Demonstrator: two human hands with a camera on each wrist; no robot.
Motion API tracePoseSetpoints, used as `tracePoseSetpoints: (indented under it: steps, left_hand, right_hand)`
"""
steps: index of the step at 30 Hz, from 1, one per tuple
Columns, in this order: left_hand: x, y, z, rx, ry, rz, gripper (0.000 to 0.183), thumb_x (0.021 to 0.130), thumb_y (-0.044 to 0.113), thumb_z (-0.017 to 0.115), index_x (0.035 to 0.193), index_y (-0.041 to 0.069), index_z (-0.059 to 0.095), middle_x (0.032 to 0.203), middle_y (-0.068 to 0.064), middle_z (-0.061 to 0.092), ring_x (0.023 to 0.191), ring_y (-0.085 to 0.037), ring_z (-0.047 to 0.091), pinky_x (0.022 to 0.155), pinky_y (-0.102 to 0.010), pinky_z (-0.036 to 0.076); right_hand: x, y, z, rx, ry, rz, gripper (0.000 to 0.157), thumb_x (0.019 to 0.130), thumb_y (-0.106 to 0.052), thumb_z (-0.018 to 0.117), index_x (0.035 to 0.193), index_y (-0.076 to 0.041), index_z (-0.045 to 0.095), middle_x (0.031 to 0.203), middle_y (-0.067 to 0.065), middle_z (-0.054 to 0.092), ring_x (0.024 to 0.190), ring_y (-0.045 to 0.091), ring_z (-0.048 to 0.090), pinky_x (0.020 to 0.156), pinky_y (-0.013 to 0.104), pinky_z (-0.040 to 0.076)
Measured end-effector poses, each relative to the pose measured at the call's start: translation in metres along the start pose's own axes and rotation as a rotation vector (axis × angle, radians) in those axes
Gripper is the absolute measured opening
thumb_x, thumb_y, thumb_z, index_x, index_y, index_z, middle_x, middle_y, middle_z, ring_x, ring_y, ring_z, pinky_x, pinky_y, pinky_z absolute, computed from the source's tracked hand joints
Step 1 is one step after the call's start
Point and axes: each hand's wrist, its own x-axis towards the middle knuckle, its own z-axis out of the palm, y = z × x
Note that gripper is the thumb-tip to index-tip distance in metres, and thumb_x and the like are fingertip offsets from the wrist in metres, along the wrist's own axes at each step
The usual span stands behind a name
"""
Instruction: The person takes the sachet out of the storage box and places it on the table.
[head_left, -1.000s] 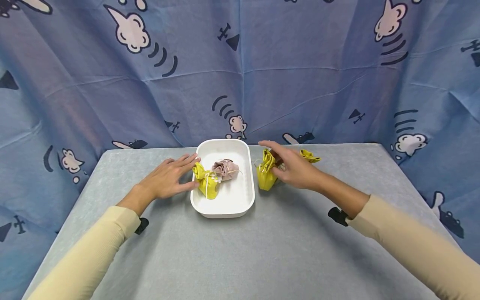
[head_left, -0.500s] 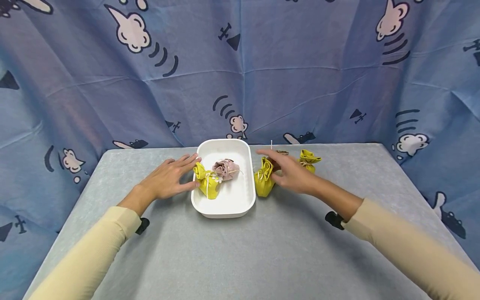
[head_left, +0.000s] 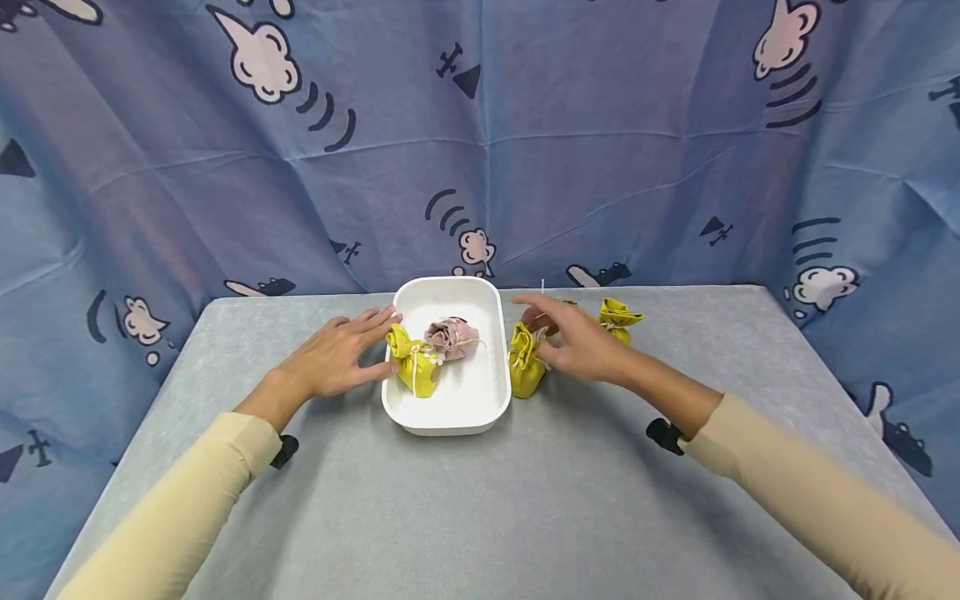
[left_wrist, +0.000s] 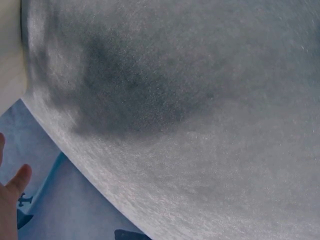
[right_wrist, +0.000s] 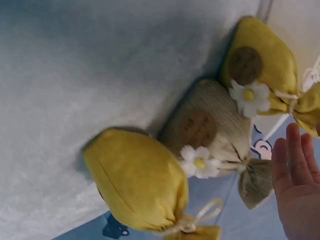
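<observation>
My left hand (head_left: pixel 341 354) rests at the left rim of a white plastic bin (head_left: pixel 498 400), fingers spread, fingertips by the yellow pouch inside. In the bin lie that yellow drawstring pouch (head_left: pixel 422 379) and a dusty-pink pouch (head_left: pixel 452 337). A second yellow pouch (head_left: pixel 524 372) stands on the table close against the bin's right side. My right hand (head_left: pixel 583 340) is beside its tied neck, fingers loosely extended; the right wrist view shows them straight near the neck. A brown pouch (right_wrist: pixel 207 117) with a white flower stands behind the right hand, mostly hidden in the head view.
Another yellow pouch (head_left: pixel 618 317) stands farther right, past the right hand. The grey table (head_left: pixel 465 517) ends at the back by a blue patterned curtain (head_left: pixel 570 167).
The right hand has brought the yellow pouch down and nearer to the bin's side, then loosened its fingers from it. The brown pouch showed more half a second ago. The left hand has stayed still.
</observation>
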Motion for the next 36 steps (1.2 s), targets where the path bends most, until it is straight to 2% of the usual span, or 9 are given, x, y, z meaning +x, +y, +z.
tracePoseSetpoints:
  steps: [11, 20, 27, 36]
  left_hand:
    - [-0.002, -0.001, 0.000, -0.005, 0.007, 0.004, 0.082, 0.096, 0.064, 0.046, 0.159, 0.014, 0.027, 0.164, -0.004, 0.023, 0.149, -0.029, 0.025, 0.111, -0.057, 0.030]
    - [-0.004, -0.002, 0.001, -0.014, 0.008, 0.000, 0.082, 0.096, 0.064, 0.047, 0.159, 0.015, 0.027, 0.164, -0.005, 0.022, 0.149, -0.029, 0.024, 0.111, -0.058, 0.029]
    - [-0.003, -0.002, 0.001, -0.010, 0.005, -0.001, 0.083, 0.096, 0.064, 0.047, 0.159, 0.015, 0.026, 0.164, -0.004, 0.022, 0.149, -0.029, 0.024, 0.111, -0.058, 0.030]
    - [-0.001, -0.001, 0.000, -0.003, 0.030, 0.019, 0.082, 0.096, 0.063, 0.048, 0.158, 0.012, 0.028, 0.163, -0.007, 0.025, 0.149, -0.029, 0.025, 0.110, -0.058, 0.031]
  right_hand:
    - [0.015, -0.023, -0.002, -0.027, 0.007, -0.015, 0.063, 0.085, 0.006, 0.057, 0.146, -0.007, 0.045, 0.126, 0.015, 0.063, 0.115, 0.027, 0.063, 0.095, 0.043, 0.052]
    - [0.031, -0.042, 0.011, -0.013, -0.025, -0.062, 0.066, 0.084, 0.004, 0.073, 0.144, -0.003, 0.047, 0.127, 0.015, 0.062, 0.116, 0.027, 0.064, 0.097, 0.040, 0.052]
    - [0.040, -0.051, 0.019, 0.010, -0.056, -0.069, 0.068, 0.084, 0.004, 0.075, 0.145, -0.006, 0.046, 0.132, 0.014, 0.061, 0.119, 0.028, 0.063, 0.097, 0.035, 0.052]
    - [0.048, -0.052, 0.030, 0.067, -0.072, -0.114, 0.072, 0.083, 0.009, 0.072, 0.147, -0.001, 0.040, 0.139, 0.021, 0.055, 0.123, 0.035, 0.059, 0.101, 0.042, 0.049]
